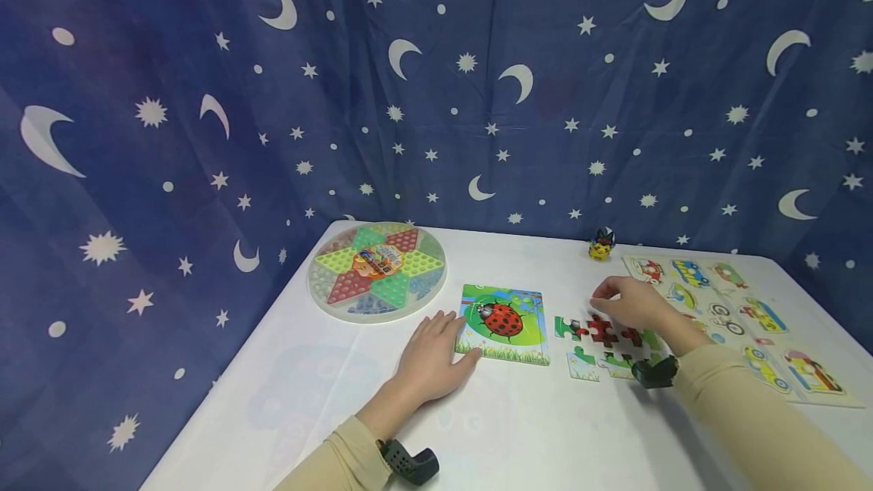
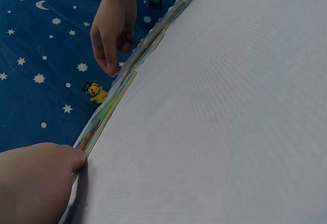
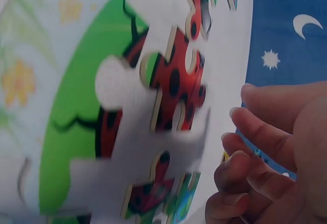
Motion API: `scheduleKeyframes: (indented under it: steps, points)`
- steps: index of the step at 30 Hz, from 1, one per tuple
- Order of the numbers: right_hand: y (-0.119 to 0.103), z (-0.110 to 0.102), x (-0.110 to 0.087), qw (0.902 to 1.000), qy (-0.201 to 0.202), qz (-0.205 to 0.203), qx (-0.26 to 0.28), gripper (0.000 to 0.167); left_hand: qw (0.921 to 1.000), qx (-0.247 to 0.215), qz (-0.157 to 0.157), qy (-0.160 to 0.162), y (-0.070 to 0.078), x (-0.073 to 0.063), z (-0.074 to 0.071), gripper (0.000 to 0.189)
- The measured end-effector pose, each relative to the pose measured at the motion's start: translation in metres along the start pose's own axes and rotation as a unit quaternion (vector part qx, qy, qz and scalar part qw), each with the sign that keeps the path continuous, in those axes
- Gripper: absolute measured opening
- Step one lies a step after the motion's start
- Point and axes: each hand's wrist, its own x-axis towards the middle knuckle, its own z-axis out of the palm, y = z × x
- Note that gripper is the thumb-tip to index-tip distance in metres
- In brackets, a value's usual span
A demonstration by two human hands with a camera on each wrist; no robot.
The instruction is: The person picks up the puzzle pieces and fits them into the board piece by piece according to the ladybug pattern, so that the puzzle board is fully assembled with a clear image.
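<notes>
A square ladybug puzzle board [image 1: 508, 324] lies on the white table. My left hand [image 1: 431, 358] rests at its left side, fingers along that edge and thumb at the lower left corner. To the right lie several loose jigsaw pieces [image 1: 583, 364]. Over them hovers my right hand [image 1: 630, 303], fingers bent and fingertips apart, with no piece between them in the right wrist view. A red, black-spotted piece [image 3: 176, 83] lies close to those fingertips. In the left wrist view, the left thumb [image 2: 74, 157] touches the board's edge.
A round Chinese checkers board [image 1: 377, 271] stands at the back left. A small yellow figurine [image 1: 602, 245] is at the back right. Vehicle picture boards [image 1: 808, 373] lie on the right, partly behind the right arm. A blue star-and-moon curtain [image 1: 436, 82] hangs behind the table.
</notes>
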Motion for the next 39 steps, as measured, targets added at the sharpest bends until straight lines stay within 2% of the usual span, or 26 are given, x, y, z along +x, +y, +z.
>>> scheduleKeyframes:
  steps: [7,14,24,30,39]
  points:
    - [0.016,-0.006,0.0,0.9997,0.005,-0.006,-0.024,0.032,1.0,0.0,-0.002,-0.004,0.0,0.002,0.001,0.066]
    - [0.032,-0.012,0.0,0.9991,-0.003,0.009,-0.042,0.044,1.0,0.001,0.0,0.001,0.0,0.003,0.001,0.065]
    - [0.037,-0.02,0.0,0.9973,-0.026,0.032,-0.061,0.05,1.0,0.002,-0.001,0.004,-0.002,0.001,0.004,0.065]
    - [0.043,-0.02,0.001,0.9957,-0.025,0.027,-0.085,0.051,1.0,-0.001,0.001,0.003,0.0,0.001,0.002,0.065]
    - [0.045,-0.024,0.0,0.9974,-0.027,0.026,-0.062,0.051,1.0,0.002,0.0,0.006,0.0,0.001,0.001,0.065]
